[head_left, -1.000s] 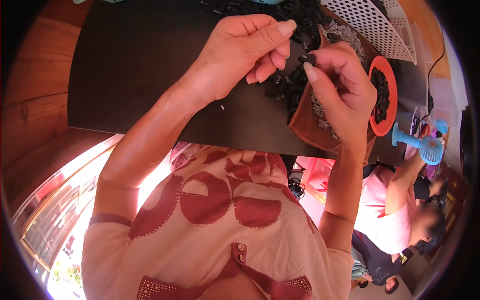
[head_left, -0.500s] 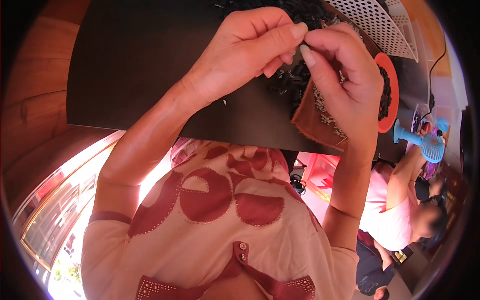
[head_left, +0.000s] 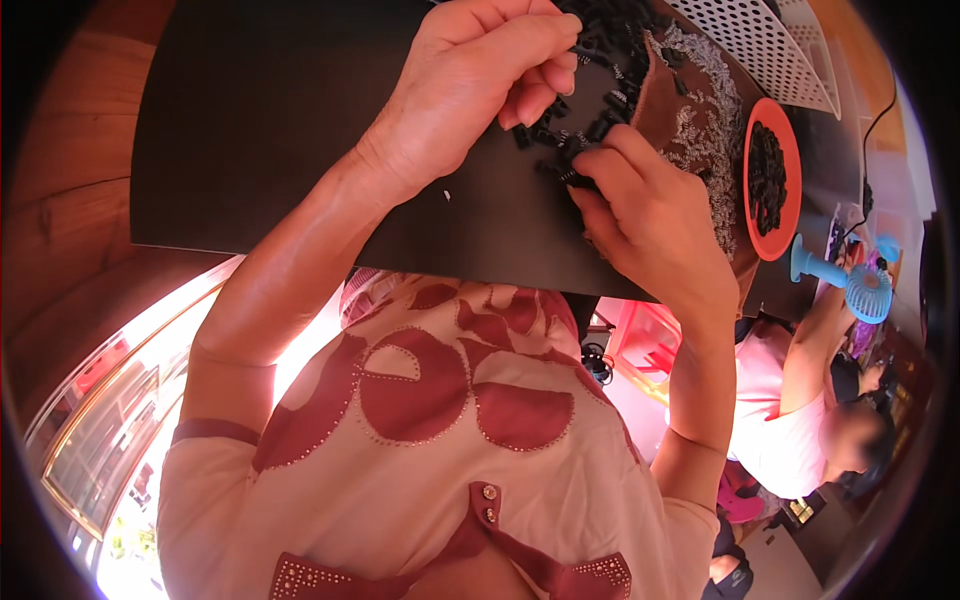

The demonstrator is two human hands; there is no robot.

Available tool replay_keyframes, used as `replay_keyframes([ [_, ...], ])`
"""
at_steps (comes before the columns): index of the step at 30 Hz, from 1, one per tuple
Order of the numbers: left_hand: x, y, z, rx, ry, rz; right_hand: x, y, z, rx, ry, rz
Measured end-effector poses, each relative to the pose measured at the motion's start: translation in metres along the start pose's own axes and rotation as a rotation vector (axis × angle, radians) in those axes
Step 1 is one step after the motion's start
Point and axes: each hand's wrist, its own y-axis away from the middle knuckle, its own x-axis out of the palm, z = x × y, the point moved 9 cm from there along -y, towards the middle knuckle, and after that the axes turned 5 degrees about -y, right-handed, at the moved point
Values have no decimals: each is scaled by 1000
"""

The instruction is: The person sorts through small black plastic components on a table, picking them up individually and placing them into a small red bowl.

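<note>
My left hand (head_left: 490, 75) is raised over the dark table, thumb and forefinger pinched together; whatever lies between them is too small to make out. Lower and to the right, my right hand (head_left: 650, 205) reaches down to the near edge of a pile of small black parts (head_left: 610, 105). Its thumb and bent fingers close around a small black part (head_left: 572, 177) there, mostly hidden by the fingertips. Several thin metal springs (head_left: 705, 140) lie heaped on a brown cloth (head_left: 655, 100) beyond this hand.
On the right, an orange bowl (head_left: 790, 210) holds more black parts. Behind it stands a white perforated basket (head_left: 765, 50). A small blue fan (head_left: 866, 292) sits at the far right, near another person in pink (head_left: 790, 440). A tiny white scrap (head_left: 447, 196) lies on the table (head_left: 280, 130).
My hands have come apart from their meeting point. The right has dropped down to the black parts, uncovering the cloth and springs; the left has shifted slightly left and up, still pinched.
</note>
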Motion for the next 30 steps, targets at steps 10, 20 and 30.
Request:
replay_keyframes([
  [10,-8,2,0,-34,-9,-84,4,-4,-7,-57,34,-23],
  [20,23,8,3,-41,-92,216,-17,-22,-35,281,-847,8],
  [30,21,9,8,-124,81,166,-33,-24,-29,146,-1016,-266],
])
